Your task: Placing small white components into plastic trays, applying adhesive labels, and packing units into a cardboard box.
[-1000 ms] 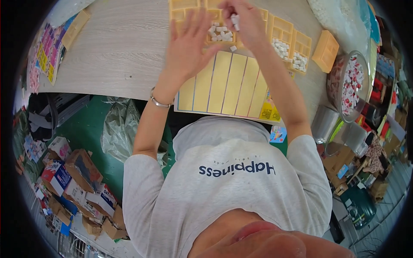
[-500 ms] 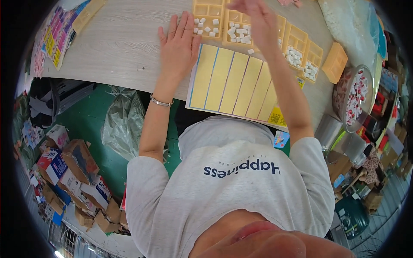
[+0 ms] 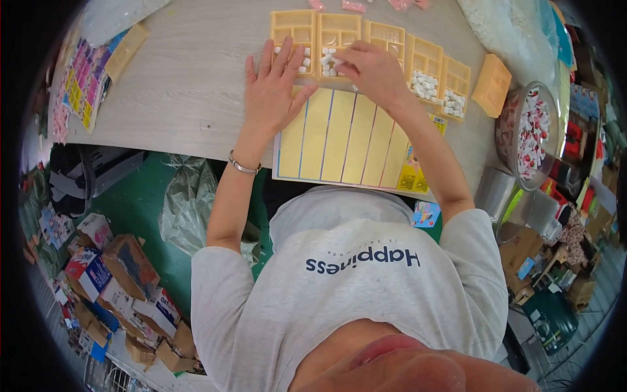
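Observation:
Several yellow compartment trays stand in a curved row on the table, with small white pieces in their near compartments. My left hand lies flat with fingers spread, its fingertips over the near part of the leftmost tray. At the second tray, the thumb and fingers of my right hand are pinched together by the white pieces; what they hold, if anything, is hidden. Below both hands lies a yellow striped sheet, partly under my right forearm. White pieces also fill the fourth tray's near compartment.
An orange-yellow tray sits beyond the row's right end, near a clear bowl of red-and-white pieces. A plastic bag of white bits lies at the far right. Printed sheets are stacked at left. Cardboard boxes crowd the lower left.
My right hand has come down from above the trays to the second tray's white pieces, its fingers now pinched. My left fingers now reach over the leftmost tray's near part. The view has shifted slightly.

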A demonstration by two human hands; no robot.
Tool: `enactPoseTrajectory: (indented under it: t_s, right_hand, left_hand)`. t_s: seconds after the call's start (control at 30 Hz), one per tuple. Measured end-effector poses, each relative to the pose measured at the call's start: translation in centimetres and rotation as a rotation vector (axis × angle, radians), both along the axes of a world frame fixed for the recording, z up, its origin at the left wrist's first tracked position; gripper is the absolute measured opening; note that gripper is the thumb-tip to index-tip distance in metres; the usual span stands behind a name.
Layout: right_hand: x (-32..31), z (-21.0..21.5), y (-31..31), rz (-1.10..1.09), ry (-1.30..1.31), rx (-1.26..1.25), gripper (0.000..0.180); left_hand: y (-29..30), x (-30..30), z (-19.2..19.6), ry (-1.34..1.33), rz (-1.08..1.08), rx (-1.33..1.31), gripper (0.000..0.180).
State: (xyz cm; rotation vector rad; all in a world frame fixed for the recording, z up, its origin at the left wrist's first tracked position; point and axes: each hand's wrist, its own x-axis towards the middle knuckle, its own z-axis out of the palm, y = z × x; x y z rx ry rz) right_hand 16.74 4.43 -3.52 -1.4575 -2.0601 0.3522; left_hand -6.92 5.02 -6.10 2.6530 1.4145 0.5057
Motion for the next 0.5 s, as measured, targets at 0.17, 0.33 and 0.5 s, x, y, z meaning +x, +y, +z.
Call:
enactPoseTrajectory:
  t_s: [0.17, 0.33, 0.5]
  right_hand:
    - [3.0, 0.8, 4.5, -0.196, 0.001, 0.129, 0.017]
    - [5.0, -2.8, 12.2, -0.337, -0.537, -0.066, 0.033]
    - [5.0, 0.2, 8.7, -0.320, -0.365, 0.054, 0.019]
  left_hand:
    - [-0.3, 0.6, 1.2, 0.025, 0.021, -0.015, 0.075]
    - [-1.0, 4.1, 1.2, 0.042, -0.120, -0.036, 0.081]
    - [-1.5, 4.4, 1.0, 0.011, -0.080, -0.019, 0.082]
